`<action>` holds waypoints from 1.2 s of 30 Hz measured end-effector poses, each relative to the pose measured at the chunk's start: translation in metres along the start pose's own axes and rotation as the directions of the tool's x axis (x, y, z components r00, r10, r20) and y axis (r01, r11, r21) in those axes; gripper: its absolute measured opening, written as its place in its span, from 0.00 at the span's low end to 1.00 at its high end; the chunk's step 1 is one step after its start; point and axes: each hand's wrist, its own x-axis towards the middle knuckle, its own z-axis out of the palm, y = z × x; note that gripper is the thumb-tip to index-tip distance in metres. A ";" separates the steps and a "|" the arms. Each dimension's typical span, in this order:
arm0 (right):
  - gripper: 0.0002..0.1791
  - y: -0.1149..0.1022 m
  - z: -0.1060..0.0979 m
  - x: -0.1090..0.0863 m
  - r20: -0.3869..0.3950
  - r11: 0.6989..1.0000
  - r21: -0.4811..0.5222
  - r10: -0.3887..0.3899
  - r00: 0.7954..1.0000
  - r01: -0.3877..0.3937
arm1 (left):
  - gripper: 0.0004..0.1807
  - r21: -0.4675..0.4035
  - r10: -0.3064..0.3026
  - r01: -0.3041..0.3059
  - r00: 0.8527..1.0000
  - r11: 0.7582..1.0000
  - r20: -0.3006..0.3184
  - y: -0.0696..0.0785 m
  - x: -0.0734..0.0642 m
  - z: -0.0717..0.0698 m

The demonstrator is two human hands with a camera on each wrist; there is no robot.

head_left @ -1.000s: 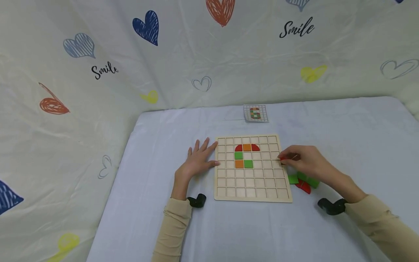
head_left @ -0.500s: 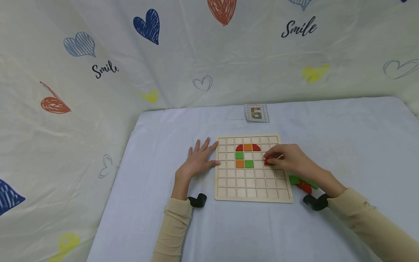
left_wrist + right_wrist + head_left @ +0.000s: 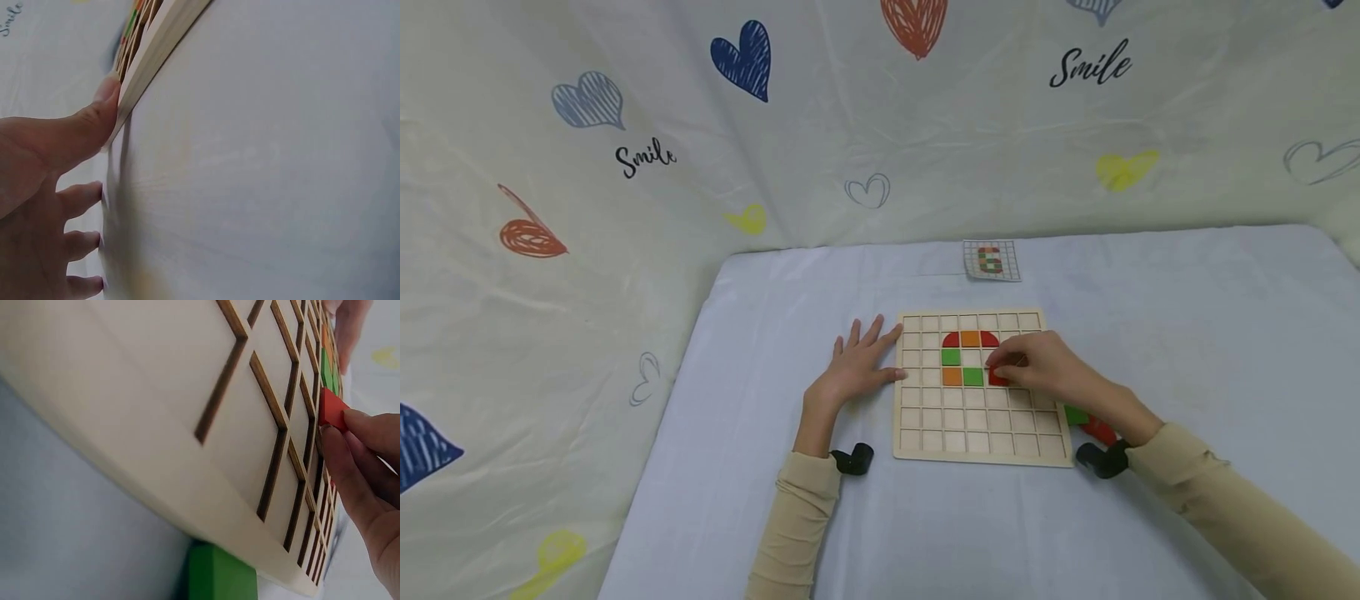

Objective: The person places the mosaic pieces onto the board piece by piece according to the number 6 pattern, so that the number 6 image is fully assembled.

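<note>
Pale backdrop (image 3: 820, 133) printed with hearts and "Smile"; below it, a bench (image 3: 1187, 325) under white cloth. Gridded wooden board (image 3: 932, 421) lies flat in front of the person, within reach of both hands.

Left hand (image 3: 853, 368): fingers spread and straight, grasping nothing. Thumb and one fingertip touch the board's left edge, probably to steady it.

Right hand (image 3: 1033, 362): pinching a red piece (image 3: 331, 409) between thumb and fingers, over the board, just right of the green tile (image 3: 973, 377) in the row that starts with an orange tile (image 3: 952, 377). A fingertip pinch suits a small piece and leaves the neighbouring tiles undisturbed, I judge. Whether it is seated in its cell, cannot tell.

Patterned card (image 3: 992, 261) beyond the board's far edge, likely there to be seen without being covered by the arms. Its colours resemble the board's; single pieces too small to read.

Loose green piece (image 3: 1077, 415) and loose red piece (image 3: 1101, 432) lie by the right edge, seemingly for easy right-side pickup.
</note>
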 end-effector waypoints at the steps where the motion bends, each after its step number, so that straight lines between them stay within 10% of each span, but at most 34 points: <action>1: 0.07 0.000 0.001 0.000 0.004 1.000 0.003 -0.004 1.000 0.004 | 0.43 0.000 -0.002 0.002 1.000 1.000 0.001 0.000 0.000 0.000; 18: 0.07 -0.008 0.005 -0.001 -0.029 0.998 -0.046 -0.050 0.998 0.049 | 0.44 -0.009 -0.001 0.001 1.000 1.000 0.012 0.001 0.001 0.001; 36: 0.10 0.012 -0.021 -0.052 -0.047 0.992 -0.118 -0.040 0.998 0.034 | 0.43 0.011 0.002 -0.003 1.000 1.000 0.031 0.001 0.001 0.000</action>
